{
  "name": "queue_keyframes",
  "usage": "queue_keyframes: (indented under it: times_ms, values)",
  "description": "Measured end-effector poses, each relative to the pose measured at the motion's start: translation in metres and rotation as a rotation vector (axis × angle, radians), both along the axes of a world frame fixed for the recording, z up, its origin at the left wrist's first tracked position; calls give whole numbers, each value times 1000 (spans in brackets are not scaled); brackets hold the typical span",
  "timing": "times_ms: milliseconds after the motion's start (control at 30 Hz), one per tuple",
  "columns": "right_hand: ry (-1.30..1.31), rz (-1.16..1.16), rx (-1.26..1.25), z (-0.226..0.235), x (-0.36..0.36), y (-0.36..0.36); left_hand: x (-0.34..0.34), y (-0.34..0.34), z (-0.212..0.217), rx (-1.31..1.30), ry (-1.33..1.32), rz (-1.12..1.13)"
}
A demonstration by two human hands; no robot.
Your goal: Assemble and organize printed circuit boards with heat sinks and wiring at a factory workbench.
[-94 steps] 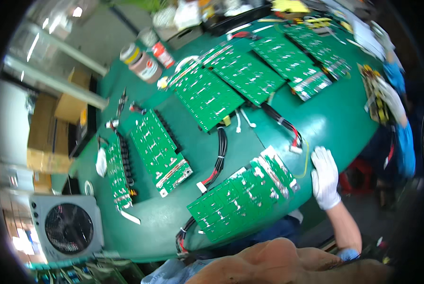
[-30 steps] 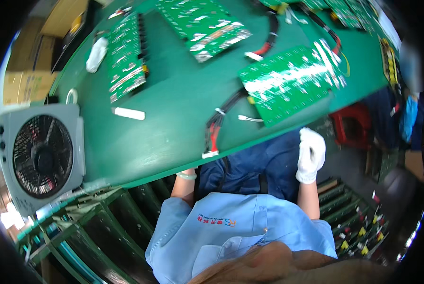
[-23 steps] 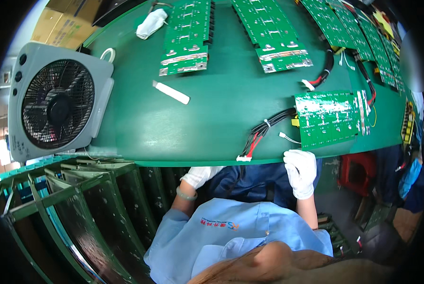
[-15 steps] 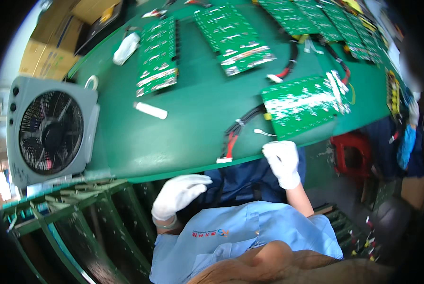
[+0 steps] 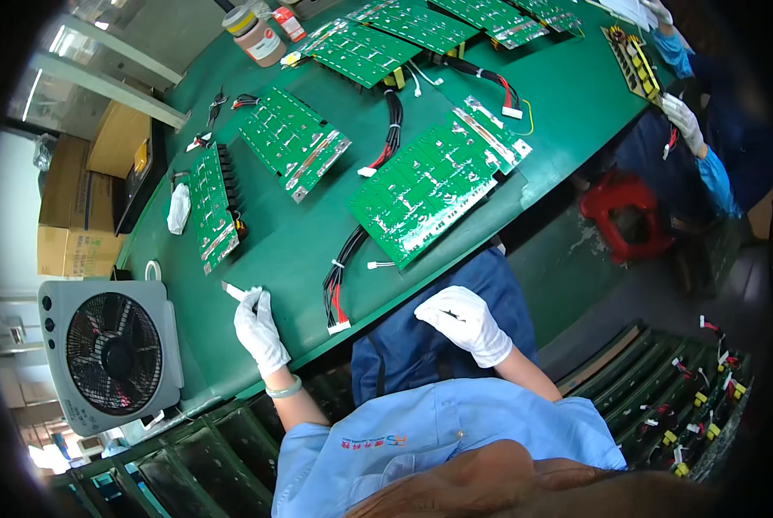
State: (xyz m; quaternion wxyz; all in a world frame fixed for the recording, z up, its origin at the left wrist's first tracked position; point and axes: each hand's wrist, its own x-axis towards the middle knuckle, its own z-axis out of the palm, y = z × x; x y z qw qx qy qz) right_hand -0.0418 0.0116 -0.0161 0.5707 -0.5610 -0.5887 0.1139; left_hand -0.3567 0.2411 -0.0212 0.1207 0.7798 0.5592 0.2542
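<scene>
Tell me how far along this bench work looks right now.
Done: several circuit boards lie spread on the green table, the nearest board with its wire harness trailing toward the edge. In hand: the left hand reaches a small white strip; the right hand holds a thin dark piece off the table. Left: no hand touches any board.
</scene>
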Motion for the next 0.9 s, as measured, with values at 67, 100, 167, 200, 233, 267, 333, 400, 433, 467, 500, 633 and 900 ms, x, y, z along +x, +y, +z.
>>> queue_keyframes:
  times_ms: [67, 100, 167, 200, 233, 267, 333, 400, 433, 467, 500, 633, 900]
  values:
    - [47, 13, -23, -3, -1, -2, -7, -1, -12, -78, -404, 71]
    - [80, 40, -47, -3, 0, -3, -7, -4, -13, -161, -823, 156]
    - [37, 48, -22, -7, 3, -3, -10, -6, -10, -84, -631, 162]
    - [-15, 63, 2, -8, 5, -2, -11, -8, -6, -4, -448, 173]
    - [-10, 60, 6, -8, 7, -3, -14, -10, -3, 76, -265, 184]
    - [44, 75, -30, -7, 9, -4, -29, -6, -6, 11, -285, 144]
    - [101, 82, -64, -11, 10, -4, -13, -13, 11, -175, -502, 167]
    - [33, 42, -10, -16, 9, -4, 1, -15, 24, -425, -831, 234]
    - [35, 35, -7, -15, 8, -5, 3, -16, 27, -424, -828, 226]
    - [75, 50, -22, -13, 6, -6, 5, -17, 30, -426, -890, 275]
    - [112, 62, -39, -12, 5, -7, 10, -20, 33, -431, -953, 323]
    - [219, 80, -129, -14, 3, -14, 6, -30, 31, -238, -492, 324]
    - [203, 122, -107, -17, 6, -7, -16, -29, 46, -433, -204, 401]
